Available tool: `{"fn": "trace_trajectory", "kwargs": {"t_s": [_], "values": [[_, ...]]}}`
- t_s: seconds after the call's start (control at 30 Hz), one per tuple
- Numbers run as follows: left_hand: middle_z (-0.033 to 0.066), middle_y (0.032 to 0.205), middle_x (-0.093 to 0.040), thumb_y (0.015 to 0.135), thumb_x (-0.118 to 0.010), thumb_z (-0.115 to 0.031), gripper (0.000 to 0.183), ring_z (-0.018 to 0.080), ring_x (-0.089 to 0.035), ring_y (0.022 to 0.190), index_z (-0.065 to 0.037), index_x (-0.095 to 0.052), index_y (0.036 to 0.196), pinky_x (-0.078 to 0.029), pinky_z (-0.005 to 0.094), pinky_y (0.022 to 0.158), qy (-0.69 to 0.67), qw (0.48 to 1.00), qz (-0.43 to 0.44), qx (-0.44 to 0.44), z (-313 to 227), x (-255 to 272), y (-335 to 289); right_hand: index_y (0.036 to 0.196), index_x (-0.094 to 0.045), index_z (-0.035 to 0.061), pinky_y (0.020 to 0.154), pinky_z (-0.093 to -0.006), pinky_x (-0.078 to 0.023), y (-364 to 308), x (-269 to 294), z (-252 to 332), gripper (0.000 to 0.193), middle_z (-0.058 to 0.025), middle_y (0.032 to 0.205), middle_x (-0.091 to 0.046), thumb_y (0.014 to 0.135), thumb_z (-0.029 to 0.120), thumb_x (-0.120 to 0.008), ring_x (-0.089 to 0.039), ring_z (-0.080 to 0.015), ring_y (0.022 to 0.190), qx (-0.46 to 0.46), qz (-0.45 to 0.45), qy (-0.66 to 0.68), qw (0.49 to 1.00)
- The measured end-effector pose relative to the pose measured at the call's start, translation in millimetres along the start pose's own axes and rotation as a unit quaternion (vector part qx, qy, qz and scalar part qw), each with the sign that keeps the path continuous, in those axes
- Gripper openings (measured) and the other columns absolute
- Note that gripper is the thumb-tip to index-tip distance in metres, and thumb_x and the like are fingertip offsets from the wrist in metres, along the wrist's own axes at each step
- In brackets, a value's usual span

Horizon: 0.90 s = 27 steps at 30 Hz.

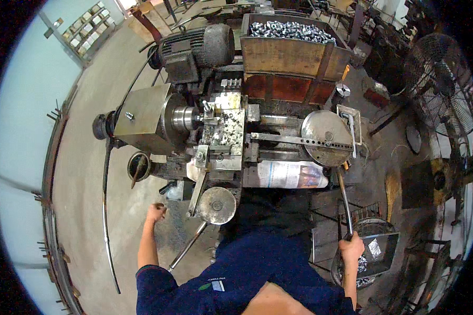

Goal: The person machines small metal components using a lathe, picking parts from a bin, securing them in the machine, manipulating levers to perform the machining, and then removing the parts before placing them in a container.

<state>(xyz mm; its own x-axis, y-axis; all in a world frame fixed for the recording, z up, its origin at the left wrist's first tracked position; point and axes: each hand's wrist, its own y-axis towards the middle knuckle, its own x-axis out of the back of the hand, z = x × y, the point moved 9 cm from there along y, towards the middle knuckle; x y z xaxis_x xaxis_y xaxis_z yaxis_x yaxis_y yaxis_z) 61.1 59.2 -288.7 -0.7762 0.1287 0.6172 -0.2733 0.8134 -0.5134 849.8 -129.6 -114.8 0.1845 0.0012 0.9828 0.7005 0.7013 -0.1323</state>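
In front of me stands a small lathe with a round chuck (pixel 183 117) and a cross slide (pixel 223 131) scattered with metal chips. My right hand (pixel 352 247) is wrapped round the lower end of a long metal lever (pixel 345 202), which runs up to a large round disc (pixel 326 137). A perforated flat bar (pixel 299 140) links that disc to the slide. Out to the left, my left hand (pixel 156 212) is held with curled fingers beside a small metal tray (pixel 177 190); what it holds is too small to make out. A second lever (pixel 188 245) slants from a smaller disc (pixel 218 205), untouched.
A big bin (pixel 289 58) heaped with shiny metal parts stands behind the lathe, next to an electric motor (pixel 197 50). Low at right is a basket (pixel 376 262) with metal pieces. A pot (pixel 139 166) hangs at left. A large fan (pixel 439 86) stands far right.
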Motion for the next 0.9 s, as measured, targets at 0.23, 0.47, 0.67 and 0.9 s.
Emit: {"fn": "trace_trajectory", "kwargs": {"t_s": [0.23,0.47,0.67,0.9], "values": [[0.0173,0.089,-0.064,0.072,-0.064,-0.025,0.045,0.0304,-0.062,0.082,-0.001,-0.057,0.110,-0.049,0.0373,0.072,0.171,0.971,-0.142,-0.086,-36,49,23,0.076,-0.065,0.0057,0.069,-0.0455,-0.048,63,1,-33,0.029,-0.0202,0.077,-0.062,0.060,0.029,-0.056,-0.061,-0.0368,0.076,-0.018,0.030,-0.089,0.995],[0.0193,0.092,-0.063,0.078,-0.055,-0.050,0.048,0.0359,-0.060,0.085,-0.006,-0.060,0.097,-0.048,0.0432,0.072,0.391,0.905,-0.102,-0.134,-102,7,8,0.094,-0.062,0.0086,0.087,-0.0472,-0.040,188,58,-39,0.035,-0.0143,0.102,-0.061,0.067,0.030,-0.057,-0.056,-0.0317,0.100,-0.084,-0.061,-0.173,0.979],[0.0201,0.083,-0.063,0.075,-0.055,-0.053,0.052,0.0375,-0.061,0.076,-0.002,-0.059,0.088,-0.048,0.0460,0.068,0.211,0.938,-0.271,-0.033,-46,-40,36,0.098,-0.061,0.0114,0.085,-0.0548,-0.036,246,54,-48,0.030,-0.0091,0.104,-0.060,0.072,0.026,-0.053,-0.054,-0.0292,0.100,-0.059,-0.133,-0.199,0.969],[0.0178,0.088,-0.063,0.075,-0.060,-0.047,0.045,0.0343,-0.062,0.079,-0.008,-0.055,0.098,-0.049,0.0444,0.068,0.418,0.891,-0.128,-0.123,-72,-9,32,0.110,-0.055,0.0086,0.092,-0.0574,-0.030,222,49,-32,0.048,-0.0123,0.112,-0.054,0.064,0.024,-0.056,-0.046,-0.0298,0.112,-0.007,-0.215,-0.146,0.966]]}}
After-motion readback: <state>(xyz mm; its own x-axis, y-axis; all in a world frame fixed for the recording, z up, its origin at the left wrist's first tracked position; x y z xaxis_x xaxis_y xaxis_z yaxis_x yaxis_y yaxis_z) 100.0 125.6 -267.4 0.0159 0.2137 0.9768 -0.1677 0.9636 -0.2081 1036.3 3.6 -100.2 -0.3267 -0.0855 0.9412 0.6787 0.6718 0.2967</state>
